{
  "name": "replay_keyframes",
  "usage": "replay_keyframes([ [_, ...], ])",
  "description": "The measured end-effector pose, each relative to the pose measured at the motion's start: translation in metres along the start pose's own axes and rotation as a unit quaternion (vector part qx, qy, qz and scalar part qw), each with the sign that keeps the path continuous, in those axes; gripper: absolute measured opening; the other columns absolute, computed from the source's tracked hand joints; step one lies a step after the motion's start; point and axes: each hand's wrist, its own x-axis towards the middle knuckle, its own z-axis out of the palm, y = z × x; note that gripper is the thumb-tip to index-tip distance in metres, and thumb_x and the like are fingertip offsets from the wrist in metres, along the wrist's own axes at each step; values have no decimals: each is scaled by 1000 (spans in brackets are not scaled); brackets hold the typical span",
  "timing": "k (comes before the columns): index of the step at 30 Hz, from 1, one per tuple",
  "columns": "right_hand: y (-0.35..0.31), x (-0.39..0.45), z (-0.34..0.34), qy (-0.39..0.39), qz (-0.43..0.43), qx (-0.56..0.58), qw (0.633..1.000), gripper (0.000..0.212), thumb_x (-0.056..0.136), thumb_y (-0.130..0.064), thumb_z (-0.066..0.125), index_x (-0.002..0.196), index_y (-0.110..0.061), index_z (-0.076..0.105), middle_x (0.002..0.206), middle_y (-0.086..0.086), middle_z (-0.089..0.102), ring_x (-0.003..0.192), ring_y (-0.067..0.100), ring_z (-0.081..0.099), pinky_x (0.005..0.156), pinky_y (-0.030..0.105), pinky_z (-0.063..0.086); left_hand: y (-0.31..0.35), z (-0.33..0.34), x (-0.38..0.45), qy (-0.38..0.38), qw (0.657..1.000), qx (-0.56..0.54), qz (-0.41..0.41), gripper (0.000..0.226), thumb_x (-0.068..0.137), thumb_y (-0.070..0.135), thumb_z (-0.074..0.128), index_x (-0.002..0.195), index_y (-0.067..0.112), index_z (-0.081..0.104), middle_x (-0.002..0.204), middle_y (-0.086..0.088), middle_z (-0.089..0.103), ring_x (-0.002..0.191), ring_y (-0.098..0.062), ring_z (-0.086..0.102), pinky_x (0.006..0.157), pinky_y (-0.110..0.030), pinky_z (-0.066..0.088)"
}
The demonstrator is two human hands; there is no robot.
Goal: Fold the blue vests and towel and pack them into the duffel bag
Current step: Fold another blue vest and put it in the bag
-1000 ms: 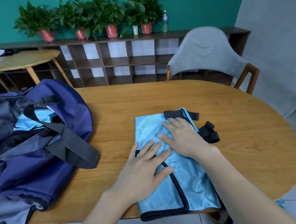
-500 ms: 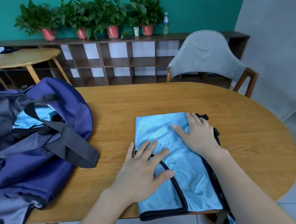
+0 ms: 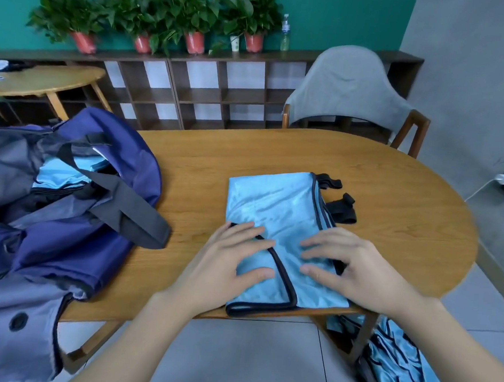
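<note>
Where hands (image 3: 234,258) press, vest (image 3: 276,204) trim hides

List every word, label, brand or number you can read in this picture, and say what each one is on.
None can be read.
The bottle on the shelf unit: any label is too small and blurred.
The white cup among the plants: its markings are too small.
The blue vest and the duffel bag show no print.

left hand (image 3: 234,256): palm down, fingers straight and slightly spread, pointing far-right, thumb stretched toward the right.
right hand (image 3: 351,268): palm down, fingers extended toward the left, thumb nearest.
spacing: fingertips of both hands near each other, not touching.
forearms: bare, both rising from the near edge and converging toward the hands.
</note>
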Motion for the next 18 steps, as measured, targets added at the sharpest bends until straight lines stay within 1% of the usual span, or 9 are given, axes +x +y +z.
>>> replay_keyframes([
  [2,-2,-21,1,12,-16,-14,1000,36,89,-60,66,103,-30,79,115,-23,69,118,-2,56,101,29,43,5,-1,-18,17,998,-51,9,51,88,66,62,130,38,66,144,17,55,140,2,40,117,-37,35],
  [4,-3,-42,1,25,-21,-27,999,43,87,-65,66,106,-29,78,117,-22,69,120,-2,56,102,27,41,11,-3,-36,18,998,-67,8,49,85,68,65,123,36,71,135,19,62,133,3,47,112,-34,42],
  [6,-4,-60,2,21,-19,-28,999,53,83,-68,68,115,-27,75,125,-20,66,126,-2,53,107,25,38,17,-3,-51,0,999,-43,9,57,78,74,67,119,35,73,132,21,63,133,5,46,111,-32,42],
  [8,-3,-72,5,22,-28,-44,998,54,83,-63,71,122,-26,73,131,-19,64,129,0,52,109,26,38,23,0,-59,-3,1000,-4,20,60,73,74,70,118,35,74,132,22,62,133,7,46,111,-30,41],
  [10,-3,-82,7,39,-45,-49,997,42,84,-46,78,119,-22,74,128,-17,66,125,3,55,106,27,40,29,4,-64,25,999,-8,35,44,79,60,72,110,30,78,124,18,69,125,4,55,104,-30,46],
  [12,-4,-90,7,63,-50,-34,996,30,84,-29,79,113,-20,76,120,-16,70,118,3,58,101,26,40,40,5,-67,80,995,-50,33,18,86,35,75,99,24,80,108,15,75,109,1,66,92,-29,53],
  [13,-7,-93,6,77,-39,-23,996,26,84,-25,76,110,-21,77,115,-19,71,115,1,59,99,26,40,46,4,-67,99,992,-71,13,11,85,23,77,96,25,80,100,16,76,99,0,69,85,-28,54],
  [15,-13,-95,2,105,11,13,994,20,85,-20,77,104,-25,77,105,-24,70,110,-3,60,95,29,43,59,0,-64,123,986,-98,-46,16,84,13,79,92,28,79,87,20,75,79,0,69,73,-23,52],
  [18,-25,-88,-12,126,101,106,981,18,85,-23,79,99,-34,76,100,-22,72,104,4,64,88,31,49,75,-3,-56,152,972,-148,-100,21,84,15,81,84,36,78,76,22,72,64,1,62,64,-16,45],
])
